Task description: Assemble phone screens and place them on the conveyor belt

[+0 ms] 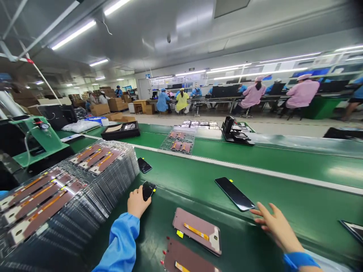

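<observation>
My left hand (138, 203), in a blue sleeve, is closed around a dark phone screen (148, 190) with a yellow tab, beside the stack of clear trays. My right hand (276, 223) is open, its fingers spread at the near end of a glossy black phone screen (235, 193) lying face up; whether they touch it I cannot tell. Between my hands, another phone screen (195, 229) lies with its brown back up, showing an orange flex cable and yellow tab. Below it, a brown-backed panel (185, 254) with red tabs is cut off by the frame's edge.
Tall stacks of clear trays (119, 181) with brown-backed panels fill the left side. A small dark screen (145, 165) lies on the green belt (181, 177). Across it are a tray of panels (178, 140), a black fixture (234, 130) and a black box (120, 130). People sit farther back.
</observation>
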The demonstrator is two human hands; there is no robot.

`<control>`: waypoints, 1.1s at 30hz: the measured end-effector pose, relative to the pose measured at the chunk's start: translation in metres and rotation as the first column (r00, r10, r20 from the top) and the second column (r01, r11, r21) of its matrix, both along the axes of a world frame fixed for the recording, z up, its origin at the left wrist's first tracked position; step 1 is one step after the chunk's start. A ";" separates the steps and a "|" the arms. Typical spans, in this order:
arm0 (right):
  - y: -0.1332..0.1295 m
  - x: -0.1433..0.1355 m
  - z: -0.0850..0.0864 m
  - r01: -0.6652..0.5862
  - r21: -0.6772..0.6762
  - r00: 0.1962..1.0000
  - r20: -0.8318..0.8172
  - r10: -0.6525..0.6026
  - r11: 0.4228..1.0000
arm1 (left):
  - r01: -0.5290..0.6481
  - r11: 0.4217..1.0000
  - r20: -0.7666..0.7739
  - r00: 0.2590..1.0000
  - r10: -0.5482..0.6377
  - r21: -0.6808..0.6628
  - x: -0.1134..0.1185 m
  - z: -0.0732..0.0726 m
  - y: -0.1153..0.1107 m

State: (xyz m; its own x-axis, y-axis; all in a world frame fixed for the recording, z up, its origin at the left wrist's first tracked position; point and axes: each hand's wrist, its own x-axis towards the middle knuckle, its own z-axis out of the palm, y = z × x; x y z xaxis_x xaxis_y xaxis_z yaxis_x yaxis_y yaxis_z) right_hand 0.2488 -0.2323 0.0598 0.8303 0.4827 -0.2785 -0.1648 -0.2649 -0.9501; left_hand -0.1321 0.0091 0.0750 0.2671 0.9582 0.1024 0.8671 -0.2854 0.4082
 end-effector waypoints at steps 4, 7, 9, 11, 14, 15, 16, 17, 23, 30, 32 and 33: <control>-0.004 -0.040 0.000 -0.117 0.005 0.993 -0.018 0.117 0.993 | 0.204 0.979 0.150 0.968 -0.201 -0.006 0.023 0.021 -0.039; -0.007 -0.098 0.006 -0.328 0.169 0.927 -0.134 0.352 0.929 | 0.426 0.905 0.271 0.872 -0.408 -0.010 0.051 0.034 -0.094; -0.013 -0.130 0.013 -0.326 0.276 0.903 -0.191 0.384 0.904 | 0.586 0.810 0.376 0.757 -0.534 -0.029 0.067 0.040 -0.127; -0.021 -0.147 0.023 -0.349 0.305 0.898 -0.164 0.409 0.886 | 0.691 0.716 0.451 0.673 -0.586 -0.102 0.078 0.043 -0.149; -0.034 -0.148 0.040 -0.406 0.283 0.895 -0.069 0.440 0.869 | 0.747 0.604 0.576 0.633 -0.517 -0.279 0.084 0.047 -0.156; -0.038 -0.144 0.045 -0.424 0.287 0.889 -0.048 0.455 0.859 | 0.767 0.537 0.658 0.610 -0.441 -0.351 0.085 0.047 -0.154; -0.042 -0.141 0.049 -0.438 0.299 0.883 -0.031 0.468 0.847 | 0.793 0.437 0.746 0.580 -0.328 -0.424 0.087 0.047 -0.151; -0.044 -0.138 0.052 -0.450 0.317 0.878 -0.014 0.479 0.835 | 0.819 0.303 0.814 0.551 -0.183 -0.487 0.089 0.047 -0.148; -0.045 -0.135 0.057 -0.410 0.335 0.905 0.039 0.423 0.848 | 0.785 -0.417 0.677 0.612 0.410 -0.458 0.103 0.033 -0.158; -0.054 -0.143 0.041 -0.224 0.285 0.974 0.046 0.221 0.932 | 0.764 -0.301 0.511 0.617 0.599 -0.570 0.109 0.044 -0.163; -0.060 -0.153 0.037 -0.231 0.271 0.972 0.023 0.234 0.935 | 0.803 -0.170 0.535 0.521 0.665 -0.571 0.112 0.050 -0.160; -0.063 -0.160 0.035 -0.252 0.265 0.966 0.009 0.259 0.931 | 0.825 -0.123 0.547 0.470 0.693 -0.552 0.113 0.052 -0.158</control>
State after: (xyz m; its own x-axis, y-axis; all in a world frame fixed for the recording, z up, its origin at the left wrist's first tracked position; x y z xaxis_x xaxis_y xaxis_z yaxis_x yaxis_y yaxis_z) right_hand 0.0888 -0.2953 0.0952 0.6638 0.7360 -0.1329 -0.1492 -0.0439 -0.9878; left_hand -0.0194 -0.1493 0.1275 0.8832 0.1401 -0.4476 0.0431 0.9261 0.3749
